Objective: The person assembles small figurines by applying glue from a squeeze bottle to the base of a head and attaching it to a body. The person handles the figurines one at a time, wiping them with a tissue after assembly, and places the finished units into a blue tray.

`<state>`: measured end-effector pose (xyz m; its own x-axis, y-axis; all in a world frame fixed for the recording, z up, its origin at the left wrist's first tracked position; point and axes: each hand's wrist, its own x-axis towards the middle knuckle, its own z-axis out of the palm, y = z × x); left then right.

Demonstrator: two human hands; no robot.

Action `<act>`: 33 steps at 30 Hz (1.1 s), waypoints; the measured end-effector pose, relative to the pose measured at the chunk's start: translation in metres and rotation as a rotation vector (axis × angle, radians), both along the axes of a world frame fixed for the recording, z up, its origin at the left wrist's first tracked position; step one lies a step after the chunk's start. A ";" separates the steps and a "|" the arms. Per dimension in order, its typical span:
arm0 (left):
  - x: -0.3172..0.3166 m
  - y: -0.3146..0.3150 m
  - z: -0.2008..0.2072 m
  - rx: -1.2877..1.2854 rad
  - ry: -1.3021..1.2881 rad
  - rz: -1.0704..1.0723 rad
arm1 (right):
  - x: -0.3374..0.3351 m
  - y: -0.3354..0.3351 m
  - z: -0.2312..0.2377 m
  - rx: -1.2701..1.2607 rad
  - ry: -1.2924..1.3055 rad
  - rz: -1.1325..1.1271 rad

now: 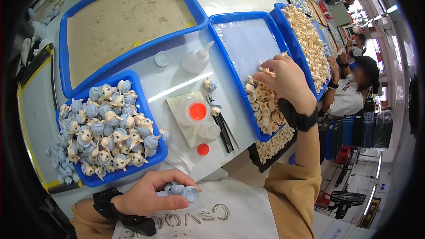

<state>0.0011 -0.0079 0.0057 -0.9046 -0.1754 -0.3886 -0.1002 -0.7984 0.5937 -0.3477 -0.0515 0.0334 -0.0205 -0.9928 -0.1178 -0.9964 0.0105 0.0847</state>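
Close to my body, my left hand [155, 192] is curled around several light-blue doll hair pieces [189, 193], hollow and rounded. My right hand [285, 77] reaches over a blue tray [215, 35] lined with clear film. Its bent fingertips close on a cream doll face piece [264, 69], partly hidden by the fingers. Below that hand, a heap of hollow cream face pieces [264, 106] fills the tray's near end. Finished-looking doll heads [106, 135] with blue hair and painted faces are piled in another blue tray [164, 152] on the left.
Mid-table stand a jar of red-orange liquid [198, 111], a white squeeze bottle [196, 61], a red cap [203, 149] and black tweezers [223, 132]. Two single doll heads [215, 108] lie nearby. A large blue-rimmed tray [128, 31] is behind. Another person [354, 90] works at right.
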 end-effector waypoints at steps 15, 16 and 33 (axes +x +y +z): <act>0.000 -0.002 -0.003 0.022 0.089 -0.043 | 0.105 0.101 0.038 -0.267 -1.219 0.344; 0.002 -0.001 -0.009 -0.006 0.096 -0.030 | 0.115 0.108 0.032 -0.056 -1.267 0.411; -0.002 0.000 -0.018 -0.008 0.043 -0.073 | 0.177 0.149 -0.025 -0.362 -1.551 -0.132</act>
